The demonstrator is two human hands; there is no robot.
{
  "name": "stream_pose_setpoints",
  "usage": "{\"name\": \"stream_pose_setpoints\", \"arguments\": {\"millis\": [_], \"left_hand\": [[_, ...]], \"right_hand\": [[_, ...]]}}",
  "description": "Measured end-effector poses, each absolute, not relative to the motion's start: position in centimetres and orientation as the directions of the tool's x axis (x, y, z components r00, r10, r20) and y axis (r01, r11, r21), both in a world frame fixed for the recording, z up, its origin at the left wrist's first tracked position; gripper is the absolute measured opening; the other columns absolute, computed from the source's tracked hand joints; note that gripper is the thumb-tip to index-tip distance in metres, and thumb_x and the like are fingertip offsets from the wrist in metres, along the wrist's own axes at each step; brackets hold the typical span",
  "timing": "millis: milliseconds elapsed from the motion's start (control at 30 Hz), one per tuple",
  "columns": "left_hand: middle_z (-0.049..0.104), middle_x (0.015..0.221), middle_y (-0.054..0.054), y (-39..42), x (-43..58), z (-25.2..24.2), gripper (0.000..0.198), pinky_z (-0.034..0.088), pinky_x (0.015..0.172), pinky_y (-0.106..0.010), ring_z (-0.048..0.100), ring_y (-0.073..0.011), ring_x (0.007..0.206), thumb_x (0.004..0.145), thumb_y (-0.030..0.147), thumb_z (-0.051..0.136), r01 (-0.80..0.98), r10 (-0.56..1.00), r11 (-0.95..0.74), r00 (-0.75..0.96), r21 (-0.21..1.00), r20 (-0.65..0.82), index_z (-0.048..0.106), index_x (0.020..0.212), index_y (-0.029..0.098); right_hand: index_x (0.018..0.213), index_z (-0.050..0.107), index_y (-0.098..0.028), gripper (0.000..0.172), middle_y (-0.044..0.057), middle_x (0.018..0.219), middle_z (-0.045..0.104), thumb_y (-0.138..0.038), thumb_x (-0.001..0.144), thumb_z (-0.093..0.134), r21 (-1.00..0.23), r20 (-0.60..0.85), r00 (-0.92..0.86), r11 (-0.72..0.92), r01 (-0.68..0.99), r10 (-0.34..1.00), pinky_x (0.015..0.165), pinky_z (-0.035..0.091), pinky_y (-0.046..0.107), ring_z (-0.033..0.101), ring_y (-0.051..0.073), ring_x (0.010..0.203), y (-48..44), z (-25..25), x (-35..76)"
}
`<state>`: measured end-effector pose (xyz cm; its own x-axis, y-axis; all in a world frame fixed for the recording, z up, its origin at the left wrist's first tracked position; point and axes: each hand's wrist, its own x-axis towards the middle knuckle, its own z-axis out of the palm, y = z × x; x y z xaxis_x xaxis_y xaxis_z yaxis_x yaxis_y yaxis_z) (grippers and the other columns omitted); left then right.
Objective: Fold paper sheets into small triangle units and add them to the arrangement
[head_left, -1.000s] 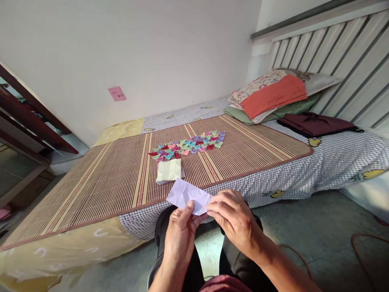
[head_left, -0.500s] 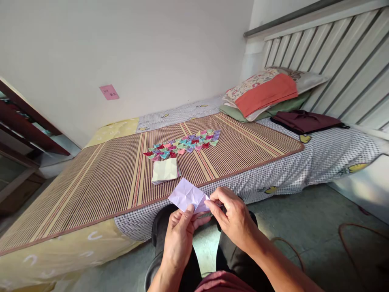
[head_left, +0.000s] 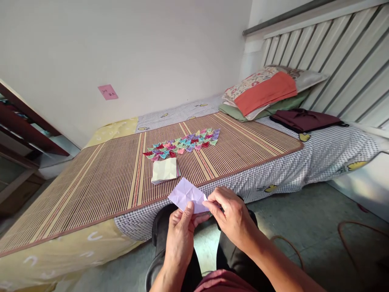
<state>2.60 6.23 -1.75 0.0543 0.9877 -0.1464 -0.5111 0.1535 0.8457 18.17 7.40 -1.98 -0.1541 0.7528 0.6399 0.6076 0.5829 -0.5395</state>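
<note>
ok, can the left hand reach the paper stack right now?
Probably yes: the stack lies just ahead, uncovered. But the left hand holds the purple sheet, so it'd likely have to let go first.

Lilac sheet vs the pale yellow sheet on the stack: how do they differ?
Colour: the lilac sheet is light purple; the pale yellow sheet is cream-toned.
Support: the left hand and right hand hold the lilac sheet; the pale yellow sheet lies on top of a stack on the striped mat, touched by neither hand.
Shared: both are paper with visible crease lines.
</note>
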Motion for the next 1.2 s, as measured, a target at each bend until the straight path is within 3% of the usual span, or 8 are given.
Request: {"name": "stream_pose_setpoints", "arguments": {"millis": [133, 300, 467, 667, 800, 967, 1200], "left_hand": [[0.084, 0.086, -0.011, 6.3, 2.6, -1.5, 0.036, 0.067, 0.075, -0.035, 0.080, -0.0275, 0.085, 0.076, 0.044, 0.094, -0.525, 0.984, 0.174, 0.053, 0.833, -0.172, 0.085, 0.089, 0.012], [0.084, 0.082, -0.010, 6.3, 2.5, -1.4, 0.033, 0.067, 0.070, -0.029, 0.077, -0.0190, 0.068, 0.071, 0.039, 0.098, -0.594, 0.972, 0.209, 0.041, 0.777, -0.230, 0.084, 0.082, 0.011], [0.085, 0.089, -0.014, 6.2, 2.3, -1.4, 0.039, 0.068, 0.068, -0.028, 0.079, -0.0211, 0.073, 0.069, 0.040, 0.099, -0.601, 0.969, 0.216, 0.036, 0.769, -0.244, 0.085, 0.086, 0.008], [0.086, 0.091, -0.015, 6.2, 2.1, -1.3, 0.036, 0.070, 0.073, -0.032, 0.080, -0.0229, 0.077, 0.067, 0.034, 0.100, -0.651, 0.960, 0.243, 0.054, 0.719, -0.276, 0.085, 0.085, 0.007], [0.084, 0.080, -0.011, 6.2, 2.0, -1.4, 0.032, 0.070, 0.072, -0.031, 0.078, -0.0198, 0.068, 0.063, 0.030, 0.102, -0.689, 0.954, 0.245, 0.047, 0.683, -0.295, 0.084, 0.077, 0.009], [0.086, 0.090, -0.012, 5.8, 2.1, -1.3, 0.031, 0.070, 0.076, -0.030, 0.080, -0.0211, 0.079, 0.072, 0.035, 0.098, -0.631, 0.975, 0.201, 0.052, 0.749, -0.218, 0.086, 0.086, 0.009], [0.081, 0.068, -0.005, 6.1, 2.0, -1.2, 0.027, 0.068, 0.071, -0.024, 0.075, -0.0152, 0.062, 0.064, 0.031, 0.102, -0.671, 0.964, 0.219, 0.036, 0.709, -0.263, 0.083, 0.070, 0.013]], "right_hand": [[0.081, 0.052, -0.024, 0.028, 0.001, 0.075, 0.060, -0.016, 0.107, 0.056, -0.528, 0.637, -0.171, 0.587, 0.614, 0.751, 0.070, 0.044, 0.032, 0.057, 0.020, 0.073, 7.5, -1.8, 18.1], [0.081, 0.052, -0.024, 0.028, 0.001, 0.075, 0.061, -0.015, 0.107, 0.055, -0.542, 0.633, -0.180, 0.597, 0.591, 0.753, 0.069, 0.044, 0.031, 0.057, 0.019, 0.072, 7.7, -1.6, 17.9], [0.079, 0.054, -0.024, 0.029, 0.000, 0.074, 0.060, -0.015, 0.106, 0.056, -0.563, 0.636, -0.179, 0.610, 0.557, 0.751, 0.066, 0.043, 0.031, 0.056, 0.018, 0.070, 7.5, -1.5, 17.8], [0.084, 0.060, -0.023, 0.023, 0.001, 0.079, 0.062, -0.018, 0.106, 0.058, -0.689, 0.588, -0.132, 0.579, 0.435, 0.798, 0.069, 0.046, 0.030, 0.060, 0.019, 0.076, 7.1, -1.6, 17.6], [0.083, 0.062, -0.023, 0.022, 0.001, 0.082, 0.060, -0.018, 0.105, 0.060, -0.746, 0.561, -0.138, 0.571, 0.344, 0.816, 0.071, 0.047, 0.029, 0.061, 0.018, 0.079, 7.0, -1.6, 17.5], [0.079, 0.057, -0.023, 0.026, 0.000, 0.081, 0.058, -0.019, 0.105, 0.059, -0.793, 0.513, -0.100, 0.515, 0.324, 0.853, 0.068, 0.045, 0.028, 0.058, 0.017, 0.076, 7.0, -1.4, 17.5], [0.077, 0.055, -0.022, 0.028, -0.001, 0.081, 0.055, -0.020, 0.104, 0.060, -0.835, 0.447, -0.182, 0.482, 0.268, 0.876, 0.067, 0.044, 0.027, 0.056, 0.016, 0.074, 6.5, -0.8, 17.6]]}}
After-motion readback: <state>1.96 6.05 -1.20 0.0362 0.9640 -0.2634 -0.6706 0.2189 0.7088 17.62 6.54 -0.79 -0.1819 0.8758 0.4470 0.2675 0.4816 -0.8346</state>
